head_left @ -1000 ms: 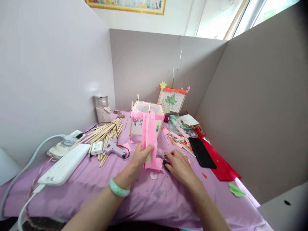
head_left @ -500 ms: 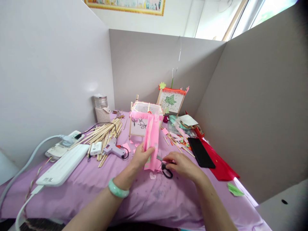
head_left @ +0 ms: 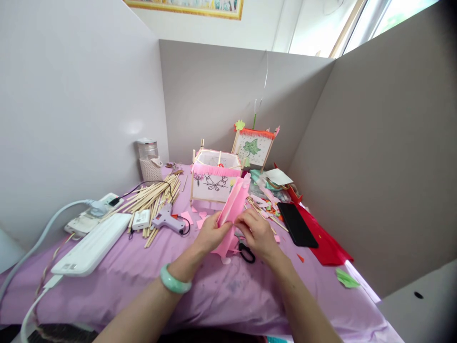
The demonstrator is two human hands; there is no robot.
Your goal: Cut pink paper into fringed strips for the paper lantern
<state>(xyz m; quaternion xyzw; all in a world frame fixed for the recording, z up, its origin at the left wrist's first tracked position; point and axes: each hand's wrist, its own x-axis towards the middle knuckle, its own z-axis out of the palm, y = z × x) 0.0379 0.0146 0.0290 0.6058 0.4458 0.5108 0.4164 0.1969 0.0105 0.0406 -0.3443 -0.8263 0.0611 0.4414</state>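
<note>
My left hand (head_left: 210, 236), with a green bangle on its wrist, grips a folded strip of pink paper (head_left: 233, 207) that leans up and to the right. My right hand (head_left: 257, 234) pinches the same strip from the right side. Black-handled scissors (head_left: 245, 251) lie on the purple cloth just below my right hand. Behind the strip stands a small paper lantern (head_left: 214, 178) with a wooden frame, pink fringe and an ink drawing on its face.
A second lantern (head_left: 254, 147) with a green leaf stands at the back. Wooden sticks (head_left: 157, 197), a glue gun (head_left: 166, 220), a power strip (head_left: 91, 216) and a white case (head_left: 93, 245) lie left. A black phone (head_left: 297, 224), red paper (head_left: 326, 243) and scraps lie right. Grey partitions enclose the table.
My right hand left the scissors on the cloth and moved up to the pink strip. The strip tilted from upright toward the right, uncovering the lantern's front.
</note>
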